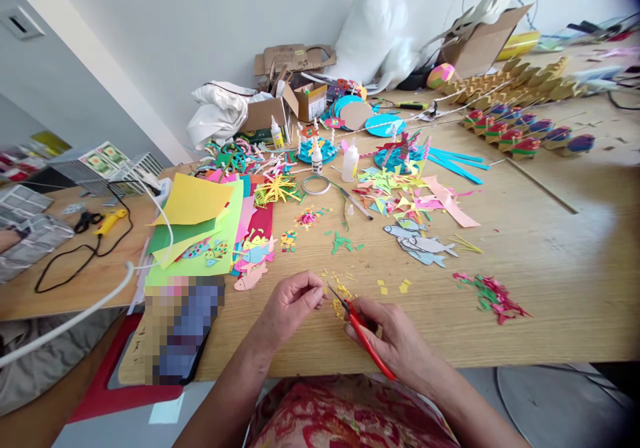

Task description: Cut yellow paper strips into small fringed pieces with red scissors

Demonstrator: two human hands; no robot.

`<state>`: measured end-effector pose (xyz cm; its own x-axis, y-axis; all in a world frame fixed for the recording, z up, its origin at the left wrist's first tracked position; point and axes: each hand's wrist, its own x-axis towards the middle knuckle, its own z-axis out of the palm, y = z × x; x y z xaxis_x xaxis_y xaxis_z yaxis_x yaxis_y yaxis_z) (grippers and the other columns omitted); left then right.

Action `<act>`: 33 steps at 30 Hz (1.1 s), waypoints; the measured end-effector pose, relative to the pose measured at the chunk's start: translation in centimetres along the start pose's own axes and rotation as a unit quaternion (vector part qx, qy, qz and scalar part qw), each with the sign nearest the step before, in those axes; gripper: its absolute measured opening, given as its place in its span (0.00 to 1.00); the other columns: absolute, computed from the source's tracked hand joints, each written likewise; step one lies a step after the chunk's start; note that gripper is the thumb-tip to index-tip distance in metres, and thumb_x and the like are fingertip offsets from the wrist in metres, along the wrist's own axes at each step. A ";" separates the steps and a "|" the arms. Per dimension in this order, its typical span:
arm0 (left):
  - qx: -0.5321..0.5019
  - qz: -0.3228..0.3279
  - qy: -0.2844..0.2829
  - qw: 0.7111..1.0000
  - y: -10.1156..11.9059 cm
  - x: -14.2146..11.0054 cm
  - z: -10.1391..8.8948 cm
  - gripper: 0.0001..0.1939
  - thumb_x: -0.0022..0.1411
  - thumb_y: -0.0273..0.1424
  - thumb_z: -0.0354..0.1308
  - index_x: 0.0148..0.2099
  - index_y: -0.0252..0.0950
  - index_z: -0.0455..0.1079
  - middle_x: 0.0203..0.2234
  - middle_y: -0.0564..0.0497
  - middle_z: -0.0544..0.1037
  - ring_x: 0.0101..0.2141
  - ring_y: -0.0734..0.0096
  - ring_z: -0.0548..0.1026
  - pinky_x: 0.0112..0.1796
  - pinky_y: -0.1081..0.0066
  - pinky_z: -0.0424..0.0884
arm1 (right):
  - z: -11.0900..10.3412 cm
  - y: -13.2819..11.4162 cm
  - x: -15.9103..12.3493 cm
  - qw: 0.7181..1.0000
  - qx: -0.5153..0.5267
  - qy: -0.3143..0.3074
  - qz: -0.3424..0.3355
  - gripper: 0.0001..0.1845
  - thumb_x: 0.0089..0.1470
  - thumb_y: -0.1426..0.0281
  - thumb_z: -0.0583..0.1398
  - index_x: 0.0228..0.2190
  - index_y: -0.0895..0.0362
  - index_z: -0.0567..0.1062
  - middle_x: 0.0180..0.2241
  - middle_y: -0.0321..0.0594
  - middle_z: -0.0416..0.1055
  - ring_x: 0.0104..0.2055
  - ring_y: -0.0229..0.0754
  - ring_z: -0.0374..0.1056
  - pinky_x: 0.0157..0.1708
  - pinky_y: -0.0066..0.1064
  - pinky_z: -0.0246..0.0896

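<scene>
In the head view my right hand (387, 331) is closed round red-handled scissors (367, 341), whose thin dark blades point up and left. Facing the blade tips, my left hand (297, 301) has thumb and fingers pinched together; whatever is between them is too small to make out. Small yellow paper snippets (341, 288) lie under and around the blades. A few yellow paper squares (404, 287) rest to the right. Beyond them are grey and blue paper fish (427, 245). Pink paper fish (251, 276) lie left of my left hand.
Coloured paper sheets (195, 201) are stacked at left, above a phone (187, 331). Glue bottles (351, 163) stand mid-table near a tape ring (316, 185). Red and green scraps (495, 296) lie right. Painted egg-carton pieces (525, 131) and cardboard boxes (270, 118) are farther back.
</scene>
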<state>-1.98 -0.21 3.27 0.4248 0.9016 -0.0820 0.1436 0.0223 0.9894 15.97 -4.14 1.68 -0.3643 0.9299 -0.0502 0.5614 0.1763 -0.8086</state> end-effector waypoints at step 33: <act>0.110 -0.005 -0.033 0.993 0.1 0.3 -1.3 0.09 0.57 0.31 0.48 0.26 0.34 0.62 0.20 0.55 0.63 0.24 0.76 0.61 0.27 0.77 0.59 | 0.0 1.6 0.1 0.995 -0.096 0.026 -0.014 0.15 0.55 0.64 0.50 0.19 0.56 0.64 0.17 0.34 0.63 0.19 0.34 0.57 0.19 0.24 0.46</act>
<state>-2.96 0.62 3.51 0.4793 0.8713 -0.1059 0.3363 -0.0708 0.9391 16.80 -3.75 0.37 -0.3459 0.9383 0.0040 0.6851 0.2554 -0.6822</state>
